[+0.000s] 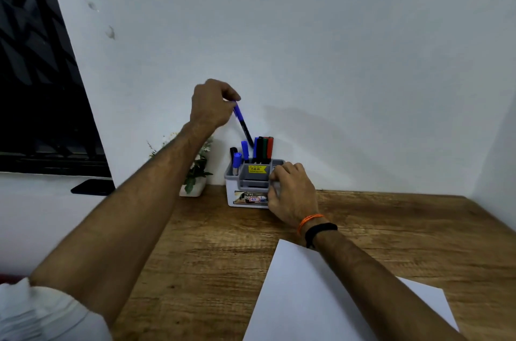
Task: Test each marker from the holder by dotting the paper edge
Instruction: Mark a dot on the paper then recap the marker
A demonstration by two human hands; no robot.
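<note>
A grey and white marker holder (237,190) stands at the back of the wooden desk, against the wall. Several markers (262,149) with blue, black, green and red caps stand in it. My left hand (212,106) is raised above the holder and pinches a blue-capped marker (242,123) by its cap end; the marker hangs tilted, its lower end just above the others. My right hand (290,192) grips the holder's right side. A white sheet of paper (307,298) lies on the desk in front, partly under my right forearm.
A small potted plant (196,170) in a white pot stands left of the holder. A dark window (36,89) fills the left, with a black flat object (93,187) on its sill. The wooden desk (418,229) extends to the right, up to a white side wall.
</note>
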